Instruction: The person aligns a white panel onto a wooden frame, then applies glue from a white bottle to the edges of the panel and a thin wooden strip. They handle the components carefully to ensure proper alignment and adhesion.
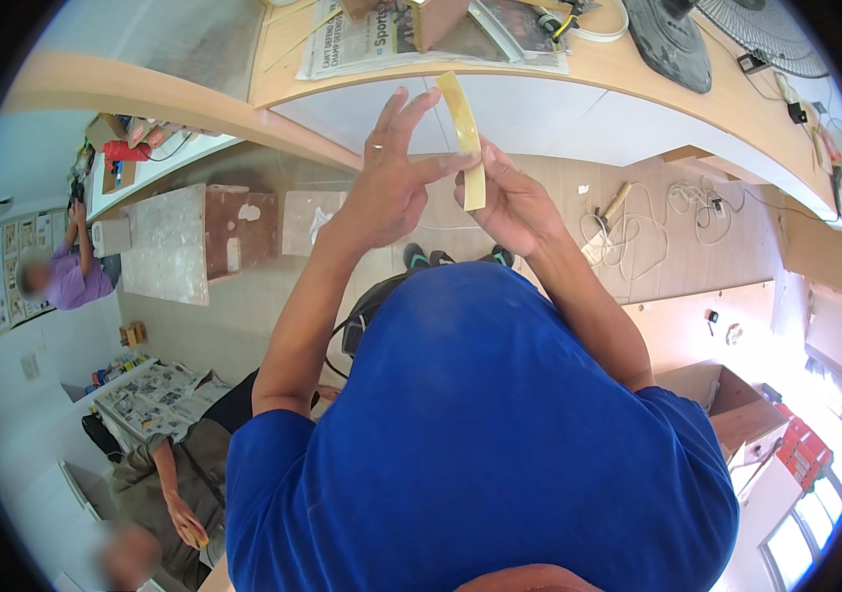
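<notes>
A narrow yellow strip [467, 138], like tape or thin veneer, stands upright in front of my chest. My right hand [508, 204] pinches its lower part between thumb and fingers. My left hand [391, 168] is raised beside it, fingers spread, with the fingertips touching the strip near its middle. A ring shows on one finger of the left hand. Both hands hover just below the curved edge of a wooden workbench [638, 84].
Newspaper [411, 39] and small wooden pieces lie on the bench; a fan [727, 35] stands at its right. On the floor are cables [638, 232], boards [199, 237] and a wooden box [727, 400]. Two other people are at the left [71, 276] and lower left [164, 483].
</notes>
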Available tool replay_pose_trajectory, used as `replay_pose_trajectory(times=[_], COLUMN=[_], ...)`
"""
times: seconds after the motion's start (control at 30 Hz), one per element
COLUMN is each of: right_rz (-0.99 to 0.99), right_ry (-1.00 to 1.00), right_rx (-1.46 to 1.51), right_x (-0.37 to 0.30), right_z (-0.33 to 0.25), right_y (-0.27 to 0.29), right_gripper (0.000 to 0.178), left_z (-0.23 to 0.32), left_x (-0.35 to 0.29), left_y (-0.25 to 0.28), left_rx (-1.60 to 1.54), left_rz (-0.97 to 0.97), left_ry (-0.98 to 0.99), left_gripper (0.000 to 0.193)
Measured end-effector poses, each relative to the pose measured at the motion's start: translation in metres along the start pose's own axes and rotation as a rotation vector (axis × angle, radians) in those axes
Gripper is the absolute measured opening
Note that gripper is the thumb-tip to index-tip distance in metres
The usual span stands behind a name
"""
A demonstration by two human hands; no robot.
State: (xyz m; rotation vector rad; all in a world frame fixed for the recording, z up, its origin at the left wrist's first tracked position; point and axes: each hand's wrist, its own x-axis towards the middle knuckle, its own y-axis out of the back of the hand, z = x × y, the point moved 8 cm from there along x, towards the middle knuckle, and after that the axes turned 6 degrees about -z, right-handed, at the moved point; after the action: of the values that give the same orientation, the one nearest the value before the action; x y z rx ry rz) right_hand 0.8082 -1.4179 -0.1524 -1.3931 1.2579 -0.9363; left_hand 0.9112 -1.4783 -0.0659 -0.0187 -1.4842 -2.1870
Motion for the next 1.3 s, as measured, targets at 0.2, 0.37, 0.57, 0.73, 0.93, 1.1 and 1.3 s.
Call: replay_pose_trajectory(times=[0.2,0.37,0.57,0.73,0.93,1.1,1.3], right_rz=[-0.009,-0.013,0.016,0.013,-0.014,-0.070,-0.047], right_ry=[-0.006,0.038,0.023,0.045,0.017,0.025,0.062], right_rx=[-0.011,0.022,-0.076,-0.118,-0.181,-0.234,-0.258], right_x=[0.000,0.003,0.005,0.010,0.012,0.013,0.012], right_z=[-0.002,-0.003,-0.006,-0.010,-0.020,-0.025,-0.037], right_y=[0.003,0.006,0.006,0.009,0.003,0.001,0.007], right_gripper=[0.042,0.043,0.039,0.037,0.035,0.039,0.039], left_z=[-0.007,0.004,0.000,0.002,0.000,0.003,0.022], left_x=[0.015,0.007,0.017,0.013,0.010,0.020,-0.001], left_y=[0.007,-0.005,0.009,0.001,0.010,0.006,0.009], left_rx=[-0.009,0.043,-0.069,0.036,-0.236,-0.070,-0.038], left_rz=[0.052,-0.030,0.087,-0.024,0.013,-0.017,-0.108], left_ry=[0.106,0.033,0.098,0.107,0.019,0.066,0.009], left_gripper=[0.074,0.083,0.076,0.076,0.075,0.075,0.073])
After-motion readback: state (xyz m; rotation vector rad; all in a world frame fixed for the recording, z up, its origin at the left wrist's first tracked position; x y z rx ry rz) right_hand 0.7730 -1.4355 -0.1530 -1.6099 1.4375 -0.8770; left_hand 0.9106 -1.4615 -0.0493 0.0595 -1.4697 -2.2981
